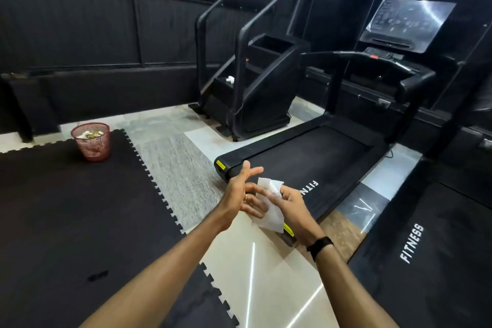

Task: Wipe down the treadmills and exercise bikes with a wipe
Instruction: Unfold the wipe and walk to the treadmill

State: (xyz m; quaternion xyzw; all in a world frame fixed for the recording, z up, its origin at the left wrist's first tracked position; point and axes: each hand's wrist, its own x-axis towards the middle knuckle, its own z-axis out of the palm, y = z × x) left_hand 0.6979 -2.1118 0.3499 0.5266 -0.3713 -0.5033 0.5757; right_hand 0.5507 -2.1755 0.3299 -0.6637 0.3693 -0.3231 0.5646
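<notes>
A white wipe (272,210) hangs between my two hands, above the rear end of a black treadmill (314,157). My right hand (290,204) pinches the wipe's upper part with curled fingers. My left hand (246,193) touches the wipe from the left, its lower fingers curled against it and its upper fingers spread. The treadmill's belt reads FITNESS, and its console (407,24) stands at the upper right. A second treadmill belt (431,242) lies at the lower right.
A black stair-climber machine (255,82) stands behind the treadmill, with a small white crumpled thing (230,79) on one step. A red mesh bin (91,141) with rubbish sits on black interlocking floor mats (80,221) at the left. Dark walls surround the room.
</notes>
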